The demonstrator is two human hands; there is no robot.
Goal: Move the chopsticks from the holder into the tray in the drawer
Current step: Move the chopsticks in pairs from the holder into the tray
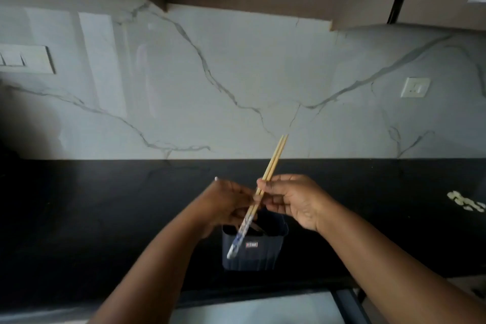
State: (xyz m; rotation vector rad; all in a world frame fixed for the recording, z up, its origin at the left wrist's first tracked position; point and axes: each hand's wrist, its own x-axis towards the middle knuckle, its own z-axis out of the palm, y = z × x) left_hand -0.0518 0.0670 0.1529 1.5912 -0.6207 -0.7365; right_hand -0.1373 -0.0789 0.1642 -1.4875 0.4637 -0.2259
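Note:
A pair of pale wooden chopsticks (273, 163) with blue-and-white patterned ends is held tilted above the black countertop, thin tips pointing up and to the right. My right hand (292, 200) pinches them near the middle. My left hand (226, 202) touches them just below, fingers curled around the shafts. Under the hands stands a dark blue ribbed holder (256, 252) with a small label; something dark lies inside it. At the bottom edge a pale surface of the open drawer (263, 308) shows; its tray cannot be made out.
The black countertop (105, 205) runs the full width under a white marble backsplash. A small whitish object (466, 201) lies at the far right of the counter. A switch plate and a socket sit on the wall; cabinets hang overhead.

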